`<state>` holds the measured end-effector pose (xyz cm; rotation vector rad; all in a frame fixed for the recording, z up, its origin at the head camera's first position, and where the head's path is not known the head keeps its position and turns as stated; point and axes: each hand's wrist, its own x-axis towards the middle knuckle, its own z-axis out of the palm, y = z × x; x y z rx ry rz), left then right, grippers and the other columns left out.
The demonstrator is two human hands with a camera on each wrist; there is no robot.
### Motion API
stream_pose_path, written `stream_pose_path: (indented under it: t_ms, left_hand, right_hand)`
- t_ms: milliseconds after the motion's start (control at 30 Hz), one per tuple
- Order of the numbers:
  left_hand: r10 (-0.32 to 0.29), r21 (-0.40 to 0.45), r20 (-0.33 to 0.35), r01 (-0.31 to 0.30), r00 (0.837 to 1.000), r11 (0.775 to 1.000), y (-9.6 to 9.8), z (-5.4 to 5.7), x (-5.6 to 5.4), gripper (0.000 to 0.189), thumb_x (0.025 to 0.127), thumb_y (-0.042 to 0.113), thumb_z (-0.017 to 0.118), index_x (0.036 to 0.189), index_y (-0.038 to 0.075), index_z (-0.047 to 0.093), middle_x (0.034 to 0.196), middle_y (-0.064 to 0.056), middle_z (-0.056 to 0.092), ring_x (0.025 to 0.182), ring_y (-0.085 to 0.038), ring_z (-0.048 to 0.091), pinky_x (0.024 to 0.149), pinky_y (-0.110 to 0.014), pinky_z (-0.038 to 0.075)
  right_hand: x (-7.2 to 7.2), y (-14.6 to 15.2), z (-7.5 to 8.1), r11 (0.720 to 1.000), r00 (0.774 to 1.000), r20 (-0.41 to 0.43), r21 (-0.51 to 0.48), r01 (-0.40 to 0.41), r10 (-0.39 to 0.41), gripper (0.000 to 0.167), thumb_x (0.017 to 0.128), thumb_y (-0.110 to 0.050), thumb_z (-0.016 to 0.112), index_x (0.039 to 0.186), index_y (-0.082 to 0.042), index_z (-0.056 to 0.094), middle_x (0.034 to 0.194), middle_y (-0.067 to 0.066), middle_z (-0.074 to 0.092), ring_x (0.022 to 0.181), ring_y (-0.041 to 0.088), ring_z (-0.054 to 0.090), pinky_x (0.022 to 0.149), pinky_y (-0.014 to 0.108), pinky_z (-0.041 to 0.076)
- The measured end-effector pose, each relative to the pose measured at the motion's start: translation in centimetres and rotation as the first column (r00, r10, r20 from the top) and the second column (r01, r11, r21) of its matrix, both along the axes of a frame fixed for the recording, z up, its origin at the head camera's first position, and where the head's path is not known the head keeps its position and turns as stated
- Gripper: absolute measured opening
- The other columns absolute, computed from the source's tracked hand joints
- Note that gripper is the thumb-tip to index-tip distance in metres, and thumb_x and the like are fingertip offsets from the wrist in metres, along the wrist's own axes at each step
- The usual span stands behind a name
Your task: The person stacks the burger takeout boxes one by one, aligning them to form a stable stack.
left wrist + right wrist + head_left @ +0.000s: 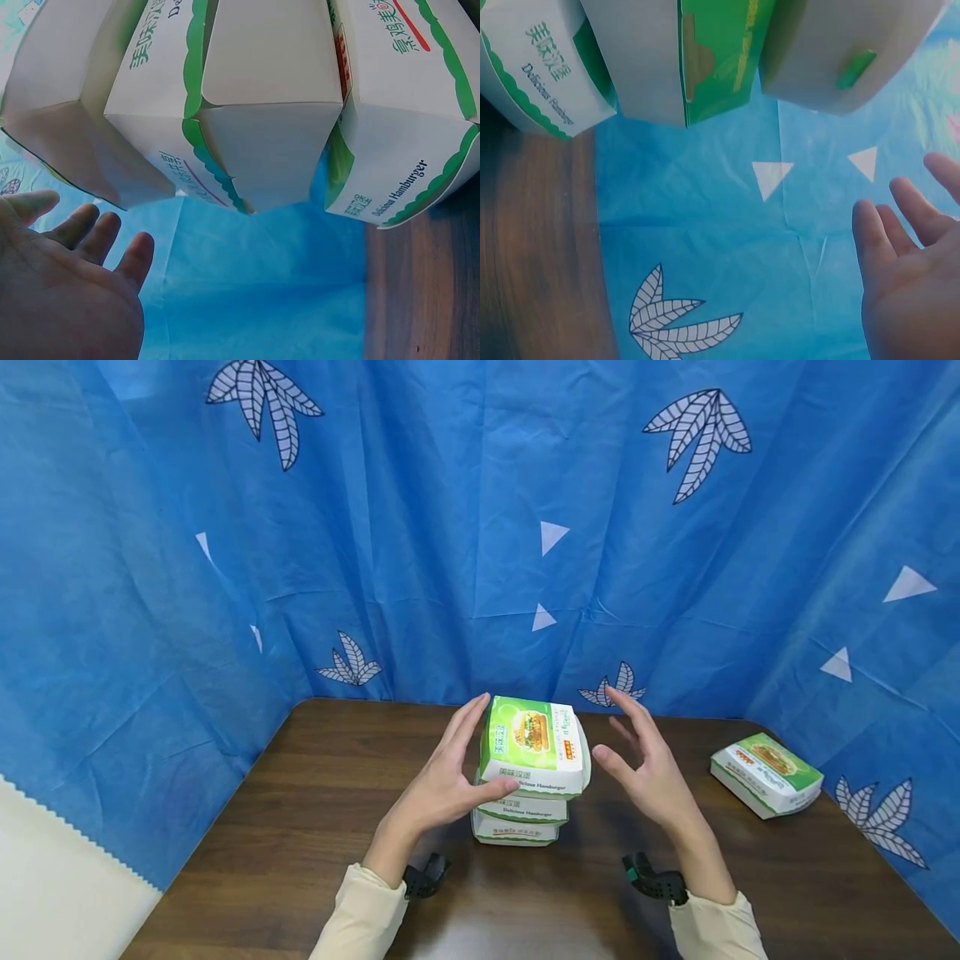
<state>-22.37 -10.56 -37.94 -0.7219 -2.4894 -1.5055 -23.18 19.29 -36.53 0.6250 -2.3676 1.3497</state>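
Observation:
Three white and green hamburger boxes stand stacked: the top box [534,739], bearing a burger picture, sits askew over the middle box [534,811] and the bottom box [516,837]. On the stack's left is my left hand [442,785], its fingers extended along the top box and its thumb overlapping that box's front in the head view. The left wrist view shows the same left hand [75,277] with fingers spread below the top box's side. My right hand [654,781] is held to the right of the stack, fingers spread and apart from the boxes, holding nothing.
Another hamburger box [767,772] lies on the right side of the brown wooden table [322,827]. A blue curtain [435,527] with leaf and triangle prints hangs behind the table and along its sides. Each wrist wears a black strap [656,881].

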Motion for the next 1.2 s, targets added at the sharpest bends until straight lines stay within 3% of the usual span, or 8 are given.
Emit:
stream_pose_path:
  t_ms: [100, 167, 233, 333, 400, 767, 1200]
  left_hand:
    - [0.001, -0.001, 0.004, -0.001, 1.000, 1.000, 0.0, 0.0, 0.0, 0.106, 0.083, 0.049, 0.082, 0.165, 0.039, 0.015, 0.169, 0.014, 0.015, 0.154, -0.021, 0.024, 0.119, -0.066, 0.029]
    - [0.000, -0.001, 0.003, 0.000, 1.000, 1.000, 0.0, 0.0, 0.0, 0.106, 0.083, 0.051, 0.081, 0.165, 0.038, 0.015, 0.170, 0.014, 0.015, 0.155, -0.021, 0.023, 0.119, -0.066, 0.029]
    - [0.000, -0.002, 0.003, 0.000, 1.000, 1.000, 0.0, 0.0, 0.0, 0.107, 0.083, 0.051, 0.081, 0.165, 0.039, 0.015, 0.170, 0.015, 0.015, 0.155, -0.020, 0.022, 0.119, -0.066, 0.028]
    - [-0.003, 0.001, -0.006, 0.003, 1.000, 1.000, 0.0, -0.1, 0.0, 0.107, 0.083, 0.050, 0.082, 0.165, 0.038, 0.015, 0.170, 0.015, 0.014, 0.155, -0.020, 0.022, 0.119, -0.066, 0.028]
    - [-0.004, 0.000, -0.008, 0.004, 1.000, 1.000, 0.0, -0.1, 0.1, 0.107, 0.083, 0.050, 0.082, 0.165, 0.041, 0.014, 0.169, 0.016, 0.014, 0.155, -0.020, 0.022, 0.119, -0.065, 0.028]
    - [-0.008, 0.006, -0.012, 0.008, 1.000, 1.000, -0.1, 0.1, 0.1, 0.106, 0.084, 0.048, 0.082, 0.165, 0.038, 0.015, 0.170, 0.014, 0.015, 0.155, -0.020, 0.022, 0.120, -0.065, 0.027]
    - [-0.003, -0.004, -0.018, 0.003, 1.000, 1.000, 0.0, 0.4, 0.3, 0.105, 0.084, 0.046, 0.082, 0.163, 0.045, 0.013, 0.169, 0.018, 0.013, 0.155, -0.017, 0.022, 0.120, -0.063, 0.028]
  right_hand:
    - [0.1, 0.3, 0.2, 0.999, 0.999, 0.010, -0.005, 0.040, -0.040, 0.075, 0.099, -0.016, 0.068, 0.163, -0.023, 0.030, 0.169, 0.009, 0.025, 0.145, 0.046, 0.040, 0.112, 0.066, 0.037]
    - [0.0, 0.6, 0.3, 0.998, 0.998, 0.011, -0.012, 0.067, -0.067, 0.075, 0.100, -0.016, 0.068, 0.163, -0.024, 0.029, 0.168, 0.008, 0.027, 0.148, 0.041, 0.038, 0.114, 0.059, 0.039]
    - [0.0, 0.9, 0.4, 0.995, 0.995, 0.009, -0.016, 0.098, -0.098, 0.076, 0.100, -0.017, 0.068, 0.163, -0.025, 0.028, 0.168, 0.007, 0.029, 0.149, 0.036, 0.037, 0.116, 0.042, 0.042]
    - [0.0, 1.6, 0.4, 0.991, 0.992, 0.001, -0.037, 0.129, -0.129, 0.076, 0.100, -0.015, 0.069, 0.163, -0.025, 0.027, 0.166, 0.007, 0.032, 0.151, 0.030, 0.034, 0.113, 0.015, 0.037]
    - [0.0, 2.0, 0.5, 0.988, 0.989, 0.000, -0.048, 0.146, -0.146, 0.076, 0.100, -0.015, 0.068, 0.163, -0.026, 0.027, 0.166, 0.008, 0.032, 0.150, 0.028, 0.034, 0.107, 0.006, 0.035]
    - [-0.1, 4.0, 0.5, 0.965, 0.972, 0.018, -0.114, 0.235, -0.235, 0.070, 0.103, -0.021, 0.064, 0.163, -0.018, 0.028, 0.166, 0.009, 0.029, 0.151, 0.022, 0.031, 0.108, 0.005, 0.033]
    - [0.1, 6.2, 0.5, 0.907, 0.920, 0.076, -0.151, 0.392, -0.385, 0.068, 0.104, -0.027, 0.063, 0.163, -0.019, 0.030, 0.166, 0.007, 0.030, 0.152, 0.019, 0.031, 0.107, 0.003, 0.032]
